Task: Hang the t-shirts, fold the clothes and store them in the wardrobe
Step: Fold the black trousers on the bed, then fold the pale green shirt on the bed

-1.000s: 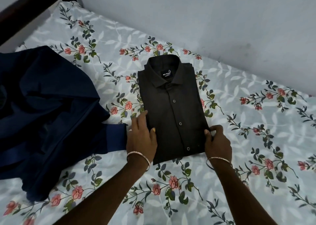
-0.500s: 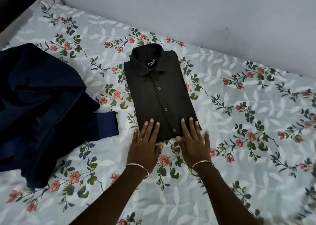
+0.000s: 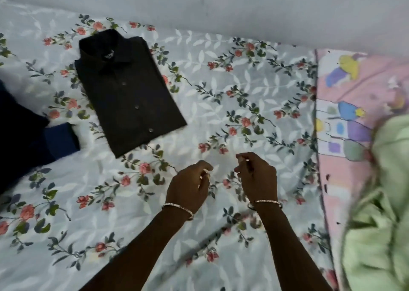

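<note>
A black button-up shirt (image 3: 128, 93) lies folded flat on the floral bedsheet (image 3: 221, 87), collar toward the wall. My left hand (image 3: 189, 186) and my right hand (image 3: 257, 176) hover side by side above the sheet, to the right of and below the shirt, touching nothing. Their fingers hang loosely curled and hold nothing. A dark navy garment (image 3: 24, 135) lies crumpled at the left edge, its blue cuff (image 3: 60, 139) pointing toward the shirt.
A light green cloth (image 3: 380, 213) is heaped at the right edge on a pink patterned sheet (image 3: 349, 96). A pale wall (image 3: 221, 3) runs along the far side of the bed.
Both hands have lifted off the folded black shirt and drawn back to the right. The view has swung right, bringing the pink sheet and green cloth into sight.
</note>
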